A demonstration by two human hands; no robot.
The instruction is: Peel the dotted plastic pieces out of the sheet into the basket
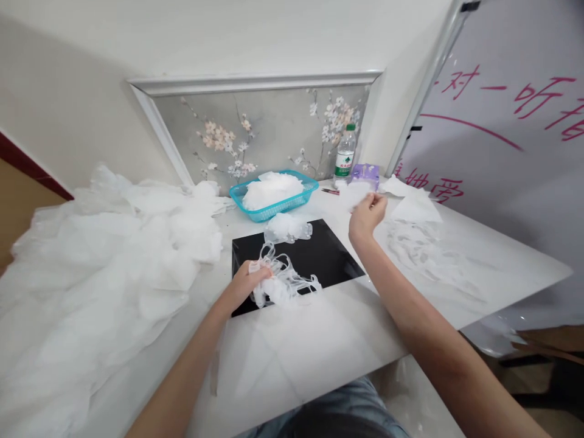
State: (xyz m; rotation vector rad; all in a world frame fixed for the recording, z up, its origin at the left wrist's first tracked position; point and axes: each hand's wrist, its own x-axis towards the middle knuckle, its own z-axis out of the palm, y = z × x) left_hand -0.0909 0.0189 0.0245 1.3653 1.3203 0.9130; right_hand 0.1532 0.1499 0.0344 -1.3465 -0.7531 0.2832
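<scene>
Left hand [250, 278] grips tangled white strips [281, 287] over black board [329, 250]. Right hand [366, 216] pinches thin white sheet [353, 196] near purple packet [366, 171]. White piece [287, 227] lies at back of board. Behind it, blue basket [264, 213] with white material [272, 190]. Big white heap [114, 274] on left side.

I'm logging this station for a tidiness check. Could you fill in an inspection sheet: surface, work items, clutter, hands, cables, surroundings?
Surface: white table, with a black board lying on it.
Work items: looped white strips over the board's near edge; a white bunch near its far edge; blue basket heaped with white sheets.
Clutter: large white pile at left; bottle and purple packet at the back; loose white pieces at right.
Hands: left hand grips the strips; right hand is at a thin sheet, grip unclear.
Cables: nothing seen.
Surroundings: floral panel behind; whiteboard with red writing at right.
</scene>
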